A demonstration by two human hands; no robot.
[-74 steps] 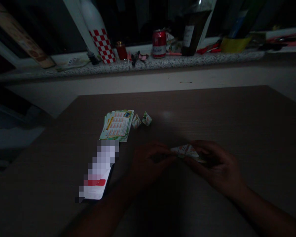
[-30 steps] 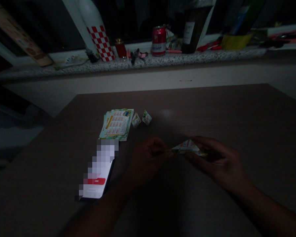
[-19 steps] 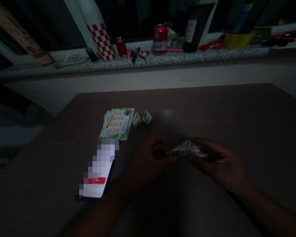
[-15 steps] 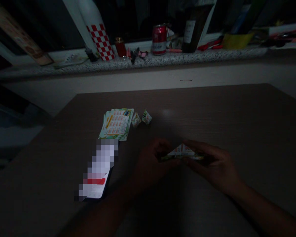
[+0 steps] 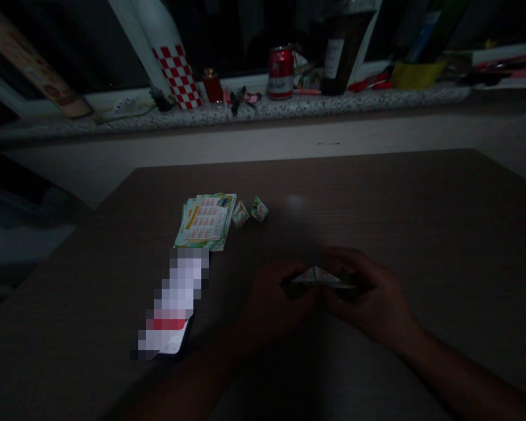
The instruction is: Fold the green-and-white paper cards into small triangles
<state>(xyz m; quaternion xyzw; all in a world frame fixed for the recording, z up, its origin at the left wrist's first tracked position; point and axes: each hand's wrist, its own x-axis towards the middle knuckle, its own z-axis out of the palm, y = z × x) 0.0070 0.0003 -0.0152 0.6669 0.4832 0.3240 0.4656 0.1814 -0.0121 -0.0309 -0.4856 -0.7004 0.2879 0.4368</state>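
– Head view: grip?
– Left hand [image 5: 276, 298] and right hand [image 5: 372, 295] both grasp the triangular folded paper [image 5: 315, 275], held between them over the tabletop [image 5: 398, 204].
– Items around it?
– Printed sheets [image 5: 207, 220] stacked at ten o'clock, two small folded pieces [image 5: 259, 209] near eleven, smartphone [image 5: 179, 292] near nine.

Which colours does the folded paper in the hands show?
In the head view, the folded paper looks whitish with reddish print; the light is dim.
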